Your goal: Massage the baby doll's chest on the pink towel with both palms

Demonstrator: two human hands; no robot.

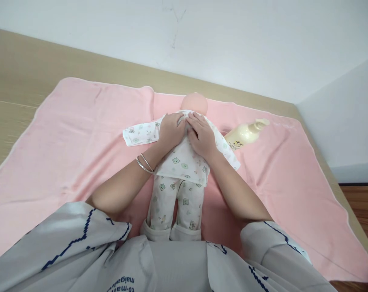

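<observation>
left hand (170, 130) and right hand (202, 136) open, flat on doll (184, 162) in white animal-print pyjamas

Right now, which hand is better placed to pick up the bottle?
Probably the right hand: it rests on the doll on the side where the bottle lies. The left hand would have to cross over.

Soft pink cloth towel (80, 134), glossy plastic bottle (243, 136)
</observation>
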